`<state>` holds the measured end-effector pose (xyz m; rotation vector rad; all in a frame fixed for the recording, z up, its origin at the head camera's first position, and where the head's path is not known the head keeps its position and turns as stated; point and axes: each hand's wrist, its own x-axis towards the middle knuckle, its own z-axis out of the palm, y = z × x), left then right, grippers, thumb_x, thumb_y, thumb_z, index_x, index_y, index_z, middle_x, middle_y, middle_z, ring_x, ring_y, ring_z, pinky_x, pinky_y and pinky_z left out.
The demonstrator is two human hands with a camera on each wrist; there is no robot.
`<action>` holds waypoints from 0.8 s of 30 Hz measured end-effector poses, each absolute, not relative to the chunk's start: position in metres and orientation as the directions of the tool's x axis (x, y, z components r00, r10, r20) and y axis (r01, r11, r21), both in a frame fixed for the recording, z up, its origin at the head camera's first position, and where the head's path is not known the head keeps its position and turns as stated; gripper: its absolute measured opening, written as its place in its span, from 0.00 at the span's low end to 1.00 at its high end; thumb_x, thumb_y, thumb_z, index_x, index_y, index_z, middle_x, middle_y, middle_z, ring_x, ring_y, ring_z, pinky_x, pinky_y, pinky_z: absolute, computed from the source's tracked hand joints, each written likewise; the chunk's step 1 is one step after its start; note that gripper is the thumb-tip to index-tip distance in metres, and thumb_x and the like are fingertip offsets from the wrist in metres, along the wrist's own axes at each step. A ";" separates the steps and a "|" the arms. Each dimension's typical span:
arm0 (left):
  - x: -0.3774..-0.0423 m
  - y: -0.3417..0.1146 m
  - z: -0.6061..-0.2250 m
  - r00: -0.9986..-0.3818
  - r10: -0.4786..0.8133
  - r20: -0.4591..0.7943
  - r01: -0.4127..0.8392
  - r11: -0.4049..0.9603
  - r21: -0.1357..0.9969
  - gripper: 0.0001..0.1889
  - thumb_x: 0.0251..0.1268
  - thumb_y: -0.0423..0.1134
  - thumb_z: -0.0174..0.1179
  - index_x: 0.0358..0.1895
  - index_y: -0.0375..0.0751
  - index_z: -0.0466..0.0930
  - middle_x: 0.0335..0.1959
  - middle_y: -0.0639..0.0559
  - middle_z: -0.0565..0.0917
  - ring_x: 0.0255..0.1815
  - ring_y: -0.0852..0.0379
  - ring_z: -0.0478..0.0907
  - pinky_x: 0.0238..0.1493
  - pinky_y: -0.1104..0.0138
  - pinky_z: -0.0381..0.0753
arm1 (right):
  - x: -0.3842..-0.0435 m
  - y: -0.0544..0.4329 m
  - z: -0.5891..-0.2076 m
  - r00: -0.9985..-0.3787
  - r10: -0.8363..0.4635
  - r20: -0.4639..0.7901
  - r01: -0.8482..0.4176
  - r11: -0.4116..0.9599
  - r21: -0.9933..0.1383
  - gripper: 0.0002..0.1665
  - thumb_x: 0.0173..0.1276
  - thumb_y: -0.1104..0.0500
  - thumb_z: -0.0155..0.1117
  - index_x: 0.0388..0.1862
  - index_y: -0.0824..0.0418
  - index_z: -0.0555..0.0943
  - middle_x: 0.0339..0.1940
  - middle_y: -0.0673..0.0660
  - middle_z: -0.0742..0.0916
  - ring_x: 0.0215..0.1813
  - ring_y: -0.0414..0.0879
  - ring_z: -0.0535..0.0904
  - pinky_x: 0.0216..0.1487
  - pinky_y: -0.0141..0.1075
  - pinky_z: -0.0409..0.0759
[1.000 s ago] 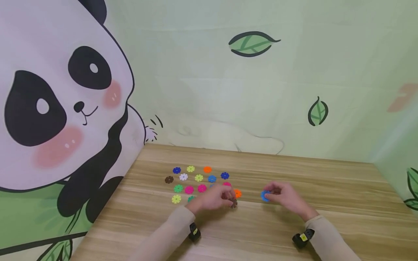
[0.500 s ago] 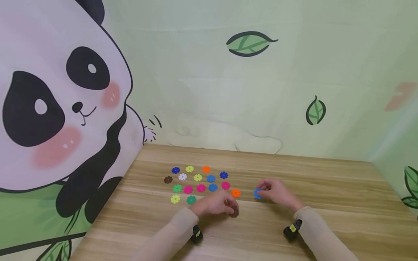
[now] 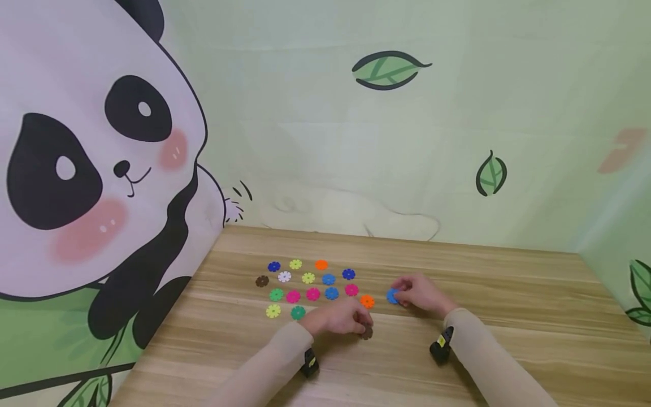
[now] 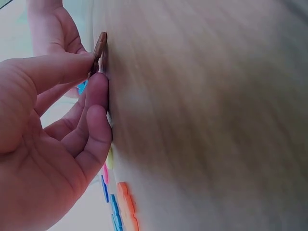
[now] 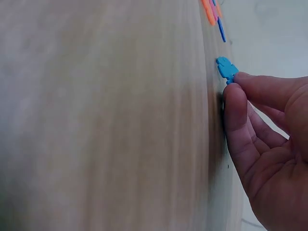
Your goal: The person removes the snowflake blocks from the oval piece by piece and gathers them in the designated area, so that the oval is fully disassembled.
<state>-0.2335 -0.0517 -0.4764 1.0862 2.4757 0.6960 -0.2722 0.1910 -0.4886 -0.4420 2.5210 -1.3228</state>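
Note:
In the head view, my left hand [image 3: 339, 317] pinches a brown notched plastic disc [image 3: 367, 333] low over the table. The left wrist view shows this brown disc [image 4: 99, 47] held on edge between thumb and fingertips. To the right, my right hand [image 3: 421, 294] pinches a blue notched disc [image 3: 391, 296] by one side. Tilted against the tabletop, the same blue disc [image 5: 225, 68] shows in the right wrist view; whether it touches the wood I cannot tell. An orange disc [image 3: 367, 301] lies flat between the hands, closest to both.
Several flat flower-shaped discs lie in loose rows left of centre, among them a pink one [image 3: 351, 290], a dark blue one [image 3: 348, 274] and a green one [image 3: 298, 312]. The wooden table [image 3: 534, 294] meets a printed wall cloth [image 3: 305, 141] at its back edge.
My right hand has slid left with the blue disc, nearer the rows. My left hand has drawn slightly toward me and to the right, still pinching the brown disc.

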 end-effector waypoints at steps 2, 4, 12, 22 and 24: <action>-0.234 -0.051 -0.477 -0.647 0.754 -0.115 0.579 0.584 0.568 0.08 0.59 0.32 0.64 0.42 0.43 0.85 0.29 0.61 0.81 0.31 0.70 0.73 0.36 0.77 0.73 | -0.274 0.190 -0.488 -0.919 -0.385 -0.085 -0.149 0.538 -0.830 0.11 0.64 0.66 0.63 0.44 0.69 0.80 0.30 0.55 0.82 0.28 0.44 0.76 0.30 0.34 0.77; -0.233 -0.051 -0.477 -0.649 0.752 -0.112 0.578 0.584 0.570 0.08 0.59 0.32 0.63 0.41 0.43 0.85 0.29 0.62 0.81 0.31 0.70 0.73 0.36 0.77 0.73 | -0.275 0.189 -0.487 -0.917 -0.393 -0.074 -0.166 0.542 -0.824 0.11 0.63 0.67 0.63 0.44 0.70 0.80 0.30 0.55 0.82 0.28 0.45 0.77 0.31 0.35 0.78; -0.233 -0.048 -0.475 -0.655 0.748 -0.109 0.583 0.592 0.556 0.08 0.60 0.32 0.63 0.42 0.43 0.84 0.29 0.62 0.81 0.32 0.70 0.74 0.38 0.77 0.73 | -0.277 0.188 -0.488 -0.915 -0.401 -0.039 -0.227 0.594 -0.772 0.10 0.63 0.64 0.64 0.43 0.68 0.81 0.29 0.54 0.81 0.28 0.44 0.75 0.30 0.35 0.77; -0.231 -0.048 -0.476 -0.680 0.727 -0.092 0.562 0.598 0.572 0.05 0.61 0.33 0.62 0.39 0.43 0.84 0.28 0.62 0.80 0.31 0.69 0.74 0.36 0.76 0.73 | -0.279 0.191 -0.490 -0.918 -0.395 -0.028 -0.249 0.631 -0.734 0.08 0.63 0.63 0.65 0.41 0.63 0.82 0.27 0.51 0.80 0.27 0.43 0.74 0.28 0.34 0.74; -0.229 -0.051 -0.474 -0.682 0.727 -0.075 0.553 0.580 0.599 0.05 0.61 0.34 0.62 0.39 0.43 0.84 0.29 0.62 0.80 0.32 0.68 0.74 0.36 0.75 0.74 | -0.277 0.191 -0.490 -0.917 -0.398 -0.023 -0.256 0.633 -0.730 0.08 0.63 0.64 0.65 0.41 0.64 0.82 0.27 0.51 0.79 0.27 0.43 0.74 0.28 0.34 0.74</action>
